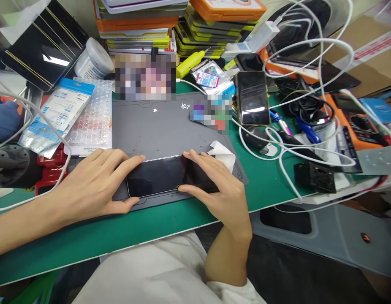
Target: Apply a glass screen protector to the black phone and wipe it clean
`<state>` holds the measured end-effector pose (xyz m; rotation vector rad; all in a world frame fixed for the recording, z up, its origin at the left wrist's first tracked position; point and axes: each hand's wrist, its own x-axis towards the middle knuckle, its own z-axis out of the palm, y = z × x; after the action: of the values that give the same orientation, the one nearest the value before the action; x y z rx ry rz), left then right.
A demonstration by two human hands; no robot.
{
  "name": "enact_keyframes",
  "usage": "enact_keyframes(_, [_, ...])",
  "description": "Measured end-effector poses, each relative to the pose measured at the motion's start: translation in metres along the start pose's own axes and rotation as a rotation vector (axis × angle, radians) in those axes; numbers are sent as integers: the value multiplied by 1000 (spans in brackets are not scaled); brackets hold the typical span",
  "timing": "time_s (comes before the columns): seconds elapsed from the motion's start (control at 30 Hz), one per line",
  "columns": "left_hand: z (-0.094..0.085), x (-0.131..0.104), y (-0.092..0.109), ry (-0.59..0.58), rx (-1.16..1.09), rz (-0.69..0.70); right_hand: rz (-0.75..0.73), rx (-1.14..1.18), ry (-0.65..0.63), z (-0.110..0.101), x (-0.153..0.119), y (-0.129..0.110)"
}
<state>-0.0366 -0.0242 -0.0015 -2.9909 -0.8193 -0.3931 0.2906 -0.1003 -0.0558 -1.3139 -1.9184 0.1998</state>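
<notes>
A smartphone (157, 175) with a dark, glossy screen lies lengthwise on the grey mat (145, 126) near the table's front edge. My left hand (97, 181) spans its left end, index finger at the far long edge and thumb by the near corner. Around the right part of the phone is my right hand (221, 185), fingers on the far edge and thumb on the near edge. The palm hides the phone's right end. Just behind my right hand, a crumpled white wipe (223, 154) rests on the mat.
Stacked orange and yellow-green cases (138, 27) stand at the back. Bubble wrap (97, 105) and a blue-white packet (61, 107) lie left. Another phone (253, 97), looping white cables (290, 150) and a black block (314, 177) crowd the right of the green table (170, 226).
</notes>
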Motion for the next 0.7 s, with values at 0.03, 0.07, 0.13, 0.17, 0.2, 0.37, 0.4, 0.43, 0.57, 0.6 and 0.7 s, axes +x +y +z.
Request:
enact_keyframes(0.03, [0,0,0,-3,1,0,0,5,4,0,0,0])
enact_keyframes(0.07, [0,0,0,-7,0,2,0,10,6,0,-1,0])
enact_keyframes(0.13, [1,0,0,-17,-4,2,3,14,9,0,-2,0])
enact_keyframes(0.17, [1,0,0,-19,-6,3,4,13,7,0,-2,0])
enact_keyframes(0.2, [2,0,0,-20,-10,1,5,10,5,0,-3,1])
enact_keyframes(0.37, [4,-1,-1,-30,-34,-20,-2,4,5,0,-3,1])
enact_keyframes(0.4, [4,-1,-1,-29,-35,-23,-3,2,6,0,-3,0])
enact_keyframes(0.43, [4,-1,-1,-27,-35,-24,-3,0,4,0,-2,0])
enact_keyframes(0.57, [3,-1,0,-10,-44,-21,-6,-5,-1,-1,-1,-1])
enact_keyframes(0.6, [3,-1,0,-7,-49,-21,-7,-5,0,-1,-1,-1])
enact_keyframes(0.7, [3,-1,0,-5,-61,-18,-4,-4,2,-1,-1,-1])
